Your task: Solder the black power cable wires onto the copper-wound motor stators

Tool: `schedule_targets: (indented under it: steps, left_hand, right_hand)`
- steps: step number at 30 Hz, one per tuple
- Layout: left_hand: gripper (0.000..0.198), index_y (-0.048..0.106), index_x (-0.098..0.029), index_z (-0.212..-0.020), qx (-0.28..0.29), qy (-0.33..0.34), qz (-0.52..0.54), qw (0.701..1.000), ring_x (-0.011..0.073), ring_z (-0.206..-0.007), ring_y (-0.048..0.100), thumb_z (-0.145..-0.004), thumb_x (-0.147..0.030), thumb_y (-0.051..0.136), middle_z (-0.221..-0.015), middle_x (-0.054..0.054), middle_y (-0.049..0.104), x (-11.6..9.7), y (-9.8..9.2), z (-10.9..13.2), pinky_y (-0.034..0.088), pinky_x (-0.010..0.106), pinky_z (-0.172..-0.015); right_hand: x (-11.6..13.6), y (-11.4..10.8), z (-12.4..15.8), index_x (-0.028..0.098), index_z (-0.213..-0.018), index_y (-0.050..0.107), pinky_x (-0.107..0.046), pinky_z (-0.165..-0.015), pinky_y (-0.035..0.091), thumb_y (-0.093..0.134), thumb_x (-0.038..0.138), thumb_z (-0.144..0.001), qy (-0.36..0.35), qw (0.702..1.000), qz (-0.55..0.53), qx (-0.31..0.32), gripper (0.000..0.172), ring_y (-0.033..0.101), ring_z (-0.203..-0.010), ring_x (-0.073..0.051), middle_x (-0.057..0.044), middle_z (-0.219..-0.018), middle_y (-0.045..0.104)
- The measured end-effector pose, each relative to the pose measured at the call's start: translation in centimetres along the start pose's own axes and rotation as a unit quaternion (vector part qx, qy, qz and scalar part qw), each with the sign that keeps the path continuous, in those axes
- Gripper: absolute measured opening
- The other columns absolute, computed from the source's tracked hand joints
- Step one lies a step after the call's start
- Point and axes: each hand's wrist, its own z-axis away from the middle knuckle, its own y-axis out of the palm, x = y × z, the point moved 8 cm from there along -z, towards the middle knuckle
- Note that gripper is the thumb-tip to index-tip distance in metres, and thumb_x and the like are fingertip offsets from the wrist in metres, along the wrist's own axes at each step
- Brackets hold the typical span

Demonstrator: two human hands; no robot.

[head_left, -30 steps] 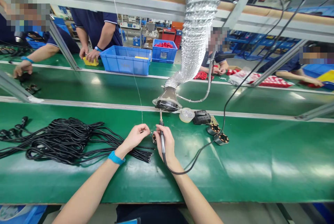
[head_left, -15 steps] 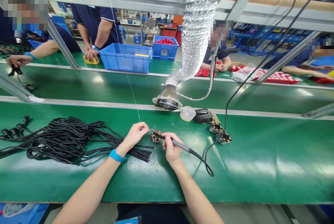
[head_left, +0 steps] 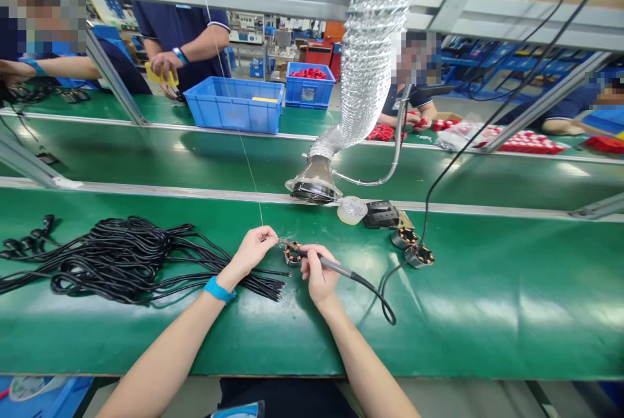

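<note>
My left hand (head_left: 253, 248) pinches a thin solder wire (head_left: 244, 145) that runs up out of view, its end held over a small round motor coil (head_left: 292, 254) on the green bench. My right hand (head_left: 318, 273) grips a soldering iron (head_left: 325, 263) like a pen, tip pointing left onto the coil. The iron's black cord (head_left: 385, 294) loops right and rises upward. A blue band is on my left wrist.
A pile of black cables (head_left: 121, 262) lies at left. A silver fume duct (head_left: 361, 67) hangs just behind the coil. A tape roll (head_left: 351, 209), black holder (head_left: 381, 214) and two more coils (head_left: 412, 248) sit at right. Other people work across the conveyor near blue bins (head_left: 234, 104).
The soldering iron swung from upright to lying low with its tip on the coil, cord now trailing right. Across the belt a person lifted a yellow item.
</note>
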Motion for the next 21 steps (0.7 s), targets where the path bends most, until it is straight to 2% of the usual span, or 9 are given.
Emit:
schedule_targets:
  steps: [7, 21]
  left_hand:
    - [0.017, 0.059, -0.016, -0.069, 0.002, -0.006, 0.002, 1.000, 0.0124, -0.062, 0.044, -0.076, -0.031, 0.060, -0.064, -0.002, 0.053, 0.12, 0.03, 0.03, 0.032, 0.024, -0.060]
    - [0.018, 0.060, -0.016, -0.068, -0.003, -0.012, -0.008, 1.000, 0.0122, -0.060, 0.043, -0.075, -0.032, 0.059, -0.064, -0.002, 0.055, -0.56, -0.03, 0.26, 0.032, 0.024, -0.058]
  right_hand:
    - [0.14, -0.76, -0.09, 0.016, -0.086, 0.068, -0.019, -0.034, 0.034, 0.052, 0.041, -0.095, 0.005, 0.999, -0.003, -0.043, 0.031, 0.045, -0.033, -0.008, 0.005, -0.048, 0.053]
    - [0.27, -0.61, -0.03, 0.016, -0.087, 0.068, -0.019, -0.035, 0.033, 0.052, 0.039, -0.095, -0.005, 0.999, -0.002, -0.034, 0.029, 0.043, -0.034, -0.007, 0.006, -0.048, 0.051]
